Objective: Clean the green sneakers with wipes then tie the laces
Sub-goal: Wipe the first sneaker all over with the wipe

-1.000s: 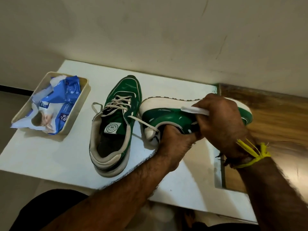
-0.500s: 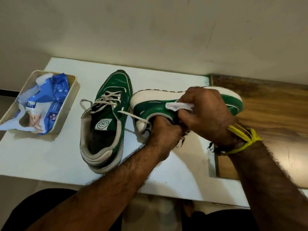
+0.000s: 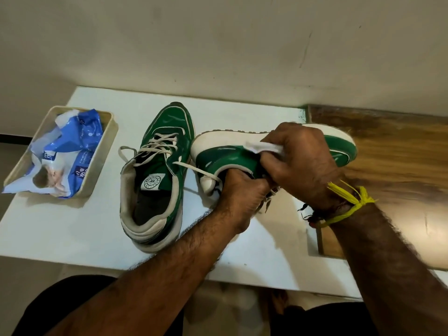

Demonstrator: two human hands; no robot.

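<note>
We see one green sneaker [image 3: 228,158] tipped on its side above the white bench [image 3: 72,229], its pale sole turned toward the wall and its toe pointing right. Our left hand [image 3: 242,197] is clamped on its collar, fingers tucked into the opening where we cannot see them. Our right hand [image 3: 303,163] is closed around a white wipe [image 3: 264,147] and presses it against the green side panel; only a folded corner of the wipe shows past the knuckles, and the hand covers the middle of the shoe. A loose lace [image 3: 196,170] trails from under the hands toward the second green sneaker [image 3: 155,180], which stands upright on the bench just to the left, laces untied, heel toward us. At the bench's left end a shallow beige tray [image 3: 106,146] holds a crumpled blue wipes packet [image 3: 72,151]; its print is too creased to read. A yellow thread [image 3: 351,202] circles the right wrist. The wooden surface [image 3: 400,166] on the right is blurred.
</note>
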